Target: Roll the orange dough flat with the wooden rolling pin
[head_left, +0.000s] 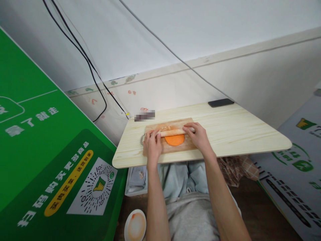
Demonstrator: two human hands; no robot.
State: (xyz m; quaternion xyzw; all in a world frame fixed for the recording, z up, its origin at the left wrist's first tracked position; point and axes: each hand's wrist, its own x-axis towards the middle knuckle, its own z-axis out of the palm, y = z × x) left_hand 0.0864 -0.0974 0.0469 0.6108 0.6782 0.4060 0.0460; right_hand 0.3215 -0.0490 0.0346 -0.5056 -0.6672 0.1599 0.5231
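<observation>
A wooden rolling pin (pixel 173 133) lies crosswise over a flat orange round of dough (pixel 175 140), covering its far part. Both rest on a wooden cutting board (pixel 173 148) dusted with flour and orange residue beyond the pin. My left hand (pixel 152 144) is closed on the pin's left end, near the board's metal ring handle (pixel 141 139). At the other end, the fingers of my right hand (pixel 198 135) close around the pin. The dough's near edge shows as a smooth curve.
The board sits on a pale wood-grain table (pixel 240 130) against the wall. A black phone (pixel 220 102) lies at the back right, and a blurred-out item (pixel 144 115) at the back left. Below are a white bowl (pixel 135 226) and a white bin (pixel 136 182). A green panel (pixel 50 150) stands left.
</observation>
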